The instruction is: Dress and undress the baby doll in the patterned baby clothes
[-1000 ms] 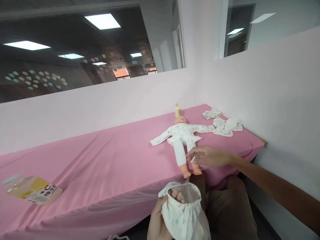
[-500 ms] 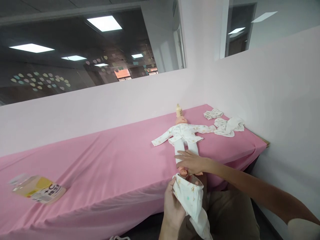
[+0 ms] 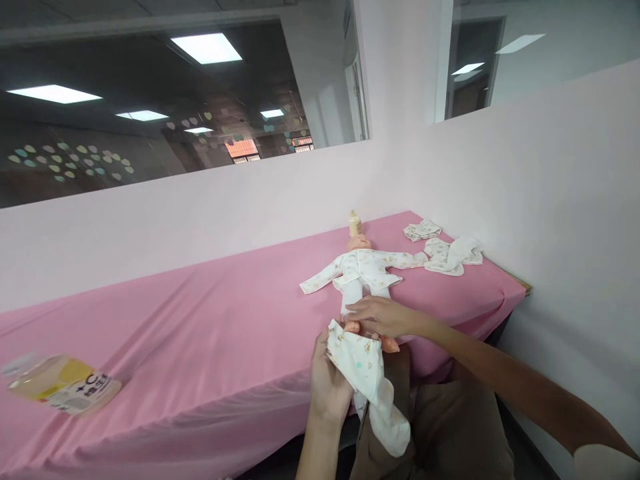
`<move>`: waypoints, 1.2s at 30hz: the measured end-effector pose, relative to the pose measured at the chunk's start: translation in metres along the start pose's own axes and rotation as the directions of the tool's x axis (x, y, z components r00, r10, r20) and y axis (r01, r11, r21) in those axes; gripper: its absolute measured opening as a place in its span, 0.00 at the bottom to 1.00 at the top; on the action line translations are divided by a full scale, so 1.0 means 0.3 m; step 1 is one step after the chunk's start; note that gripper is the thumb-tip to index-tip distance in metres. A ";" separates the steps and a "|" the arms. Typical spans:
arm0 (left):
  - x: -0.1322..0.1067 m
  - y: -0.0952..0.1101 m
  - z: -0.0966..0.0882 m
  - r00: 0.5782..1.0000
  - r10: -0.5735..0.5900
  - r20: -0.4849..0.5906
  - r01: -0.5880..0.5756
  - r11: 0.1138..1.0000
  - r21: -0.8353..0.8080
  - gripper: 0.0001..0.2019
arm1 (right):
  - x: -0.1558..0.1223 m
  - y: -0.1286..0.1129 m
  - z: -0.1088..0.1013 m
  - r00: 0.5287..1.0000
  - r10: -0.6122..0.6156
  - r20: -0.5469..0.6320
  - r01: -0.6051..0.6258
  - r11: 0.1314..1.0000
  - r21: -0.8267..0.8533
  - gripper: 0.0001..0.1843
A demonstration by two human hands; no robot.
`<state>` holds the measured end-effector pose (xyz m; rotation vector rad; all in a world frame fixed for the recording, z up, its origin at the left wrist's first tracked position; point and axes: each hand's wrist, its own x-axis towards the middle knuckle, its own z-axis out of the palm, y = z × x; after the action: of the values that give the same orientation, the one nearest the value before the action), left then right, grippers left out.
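A baby doll [image 3: 363,268] in a white printed top lies on its back on the pink table [image 3: 210,320], feet toward me at the front edge. My left hand [image 3: 327,380] grips a pair of white printed baby trousers [image 3: 370,383], their open waist held up against the doll's feet. My right hand [image 3: 383,315] rests over the doll's lower legs, fingers curled around them just above the trousers' waist. The doll's feet are mostly hidden by my hands and the cloth.
A small baby bottle [image 3: 355,223] stands behind the doll's head. Loose baby clothes [image 3: 450,253] lie at the table's far right end. A plastic bottle of yellow liquid [image 3: 57,387] lies on its side at the left. Pink walls close the back and right.
My left hand has raised the trousers from below the table edge up to the doll's feet. My right hand shifted left onto the doll's lower legs.
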<state>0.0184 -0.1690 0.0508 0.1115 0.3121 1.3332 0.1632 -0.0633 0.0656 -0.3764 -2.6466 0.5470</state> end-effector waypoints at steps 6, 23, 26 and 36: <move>0.020 -0.008 0.036 0.988 0.046 -0.145 -0.037 0.997 0.065 0.10 | 0.008 -0.091 -0.037 0.993 0.117 0.030 -0.121 0.954 0.276 0.17; 0.023 -0.029 0.008 0.972 0.209 -0.105 -0.164 0.930 0.329 0.10 | 0.029 -0.186 0.122 0.802 0.562 -0.200 -0.536 0.826 0.171 0.09; 0.025 -0.037 -0.002 0.955 0.266 -0.130 -0.207 0.914 0.349 0.09 | 0.021 -0.191 0.135 0.756 0.602 -0.256 -0.607 0.791 0.069 0.11; 0.059 -0.082 -0.029 0.930 0.351 -0.107 -0.264 0.844 0.467 0.13 | 0.007 -0.155 0.129 0.773 0.587 -0.240 -0.585 0.806 0.088 0.03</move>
<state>0.0427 -0.1585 0.0335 0.4406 0.7905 1.5771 0.1360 -0.1160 0.0538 -1.2137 -2.2394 0.6385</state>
